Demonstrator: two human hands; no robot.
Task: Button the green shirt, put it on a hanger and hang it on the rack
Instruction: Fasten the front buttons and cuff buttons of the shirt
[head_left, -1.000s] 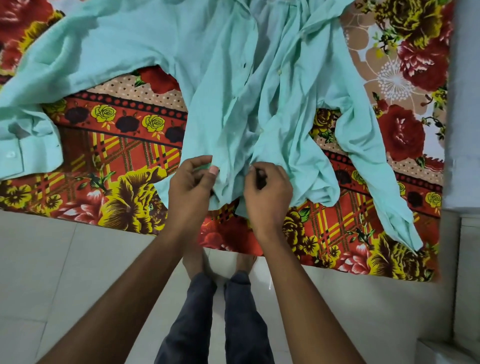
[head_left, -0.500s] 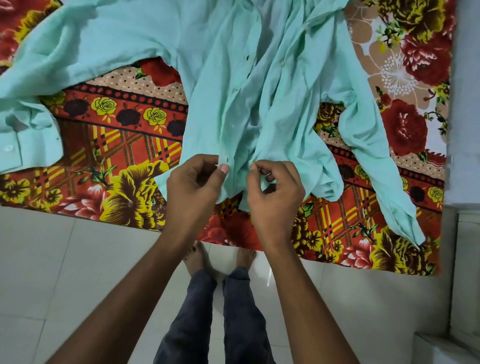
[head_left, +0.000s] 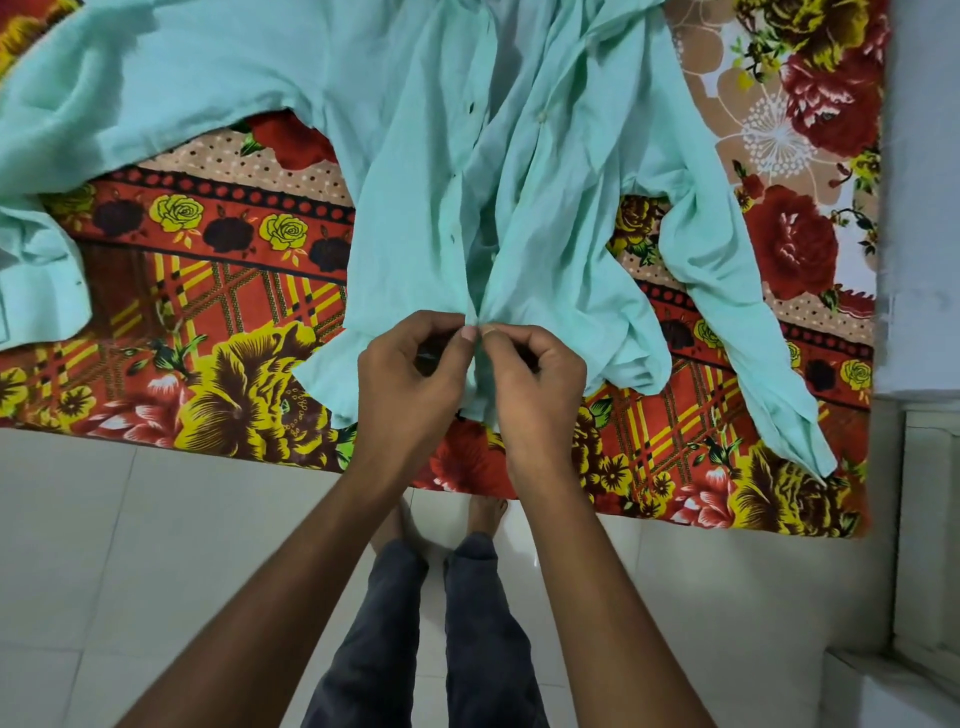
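Floral bedspread (head_left: 218, 322) underneath, slippery-looking base. Green shirt (head_left: 467, 156) spread open on it, hem at the near edge, front rumpled, plackets apart higher up. Left hand (head_left: 410, 379) and right hand (head_left: 535, 379) together at the bottom placket, each pinching a cloth edge, thumbs touching. Button itself hidden. Risks, as judged: wrong hole matched, skewing the whole row; thin fabric slipping from the pinch; no hanger in view.
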